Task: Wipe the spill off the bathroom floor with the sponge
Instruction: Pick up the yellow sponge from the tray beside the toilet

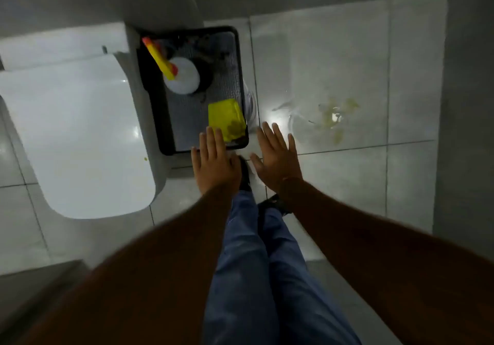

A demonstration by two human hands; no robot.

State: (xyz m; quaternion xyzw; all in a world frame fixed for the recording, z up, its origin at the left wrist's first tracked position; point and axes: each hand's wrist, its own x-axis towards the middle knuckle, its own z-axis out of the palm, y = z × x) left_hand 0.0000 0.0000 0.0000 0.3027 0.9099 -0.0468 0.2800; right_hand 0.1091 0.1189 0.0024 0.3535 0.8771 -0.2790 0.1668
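A yellow sponge lies in the near right corner of a black tray on the floor. A yellowish spill with a wet sheen spreads over the pale floor tiles to the right of the tray. My left hand hovers flat with its fingers apart just below the sponge, over the tray's near edge. Beside it, my right hand is spread open above the tiles, between the tray and the spill. Neither hand holds anything.
A white toilet with its lid down fills the left side. In the tray stands a white spray bottle with a yellow and red trigger. Grey walls close the back and right. My legs in blue jeans and dark shoes stand below the hands.
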